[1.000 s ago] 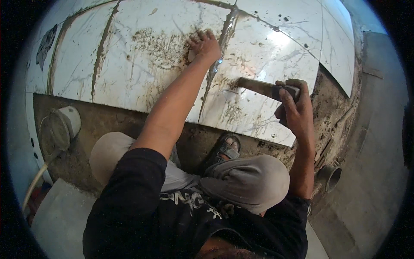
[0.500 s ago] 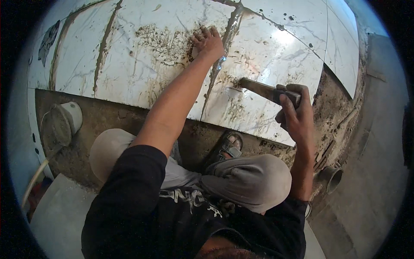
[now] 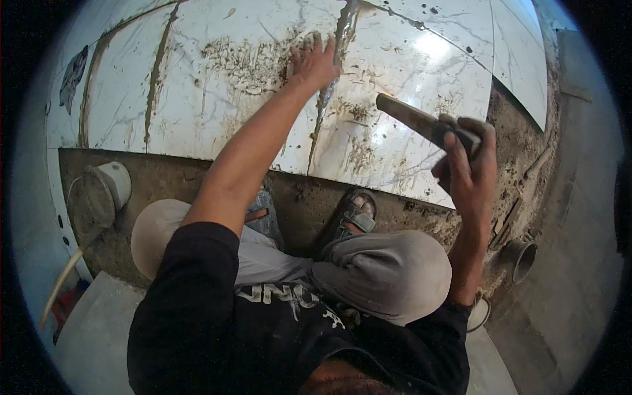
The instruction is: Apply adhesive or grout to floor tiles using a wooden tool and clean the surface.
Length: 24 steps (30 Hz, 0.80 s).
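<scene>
Hand-held tool (image 3: 409,117), long and tapering, with a dark block at its held end; it lies over the tile (image 3: 408,72) to the right of the wet, muddy joint (image 3: 343,31), its free end pointing toward that joint. Whether the tip touches the tile cannot be told. Right hand (image 3: 469,150): fingers curled around the dark block, well right of the joint. Left hand (image 3: 314,66): fingers spread, empty, resting on the mud-smeared tile (image 3: 220,125) just left of the joint. Sandalled foot (image 3: 361,209): below the joint's near end. White bucket (image 3: 117,184): far left of the joint.
</scene>
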{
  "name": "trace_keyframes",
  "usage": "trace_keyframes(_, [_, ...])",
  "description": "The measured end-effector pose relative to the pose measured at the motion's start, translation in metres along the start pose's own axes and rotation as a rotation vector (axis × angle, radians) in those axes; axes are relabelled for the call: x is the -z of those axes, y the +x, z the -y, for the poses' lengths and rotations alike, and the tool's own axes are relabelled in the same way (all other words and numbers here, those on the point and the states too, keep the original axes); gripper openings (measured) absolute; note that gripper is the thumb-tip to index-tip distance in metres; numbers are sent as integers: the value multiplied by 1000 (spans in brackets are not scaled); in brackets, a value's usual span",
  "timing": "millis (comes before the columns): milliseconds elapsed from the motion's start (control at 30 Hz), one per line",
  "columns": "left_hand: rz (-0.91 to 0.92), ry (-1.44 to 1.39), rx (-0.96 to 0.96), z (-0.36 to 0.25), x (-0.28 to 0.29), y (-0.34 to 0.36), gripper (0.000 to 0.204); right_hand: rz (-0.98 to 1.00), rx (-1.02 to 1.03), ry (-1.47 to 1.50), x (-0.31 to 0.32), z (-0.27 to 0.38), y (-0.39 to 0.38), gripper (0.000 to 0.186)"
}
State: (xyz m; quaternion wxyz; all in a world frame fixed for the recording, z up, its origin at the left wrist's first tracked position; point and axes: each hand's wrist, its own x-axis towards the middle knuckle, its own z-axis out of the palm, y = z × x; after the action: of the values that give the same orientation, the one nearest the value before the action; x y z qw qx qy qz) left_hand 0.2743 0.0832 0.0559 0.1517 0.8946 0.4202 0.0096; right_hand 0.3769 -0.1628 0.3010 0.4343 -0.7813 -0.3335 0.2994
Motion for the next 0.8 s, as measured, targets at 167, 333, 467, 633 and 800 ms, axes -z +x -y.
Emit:
trace_keyframes(167, [240, 13, -308, -38, -10, -38, 68, 5, -10, -64, 1, -2, 53, 30])
trace_keyframes(333, [99, 26, -434, -63, -12, -50, 58, 4, 13, -97, -3, -5, 119, 32])
trace_keyframes(467, [108, 90, -384, -66, -11, -44, 54, -146, 131, -46, 5, 19, 142, 31])
trace_keyframes(633, [186, 89, -318, -80, -14, -39, 51, 3, 34, -177, -15, 13, 177, 35])
trace_keyframes(800, [175, 59, -325, -86, -15, -39, 49, -189, 135, -70, -13, 37, 170, 34])
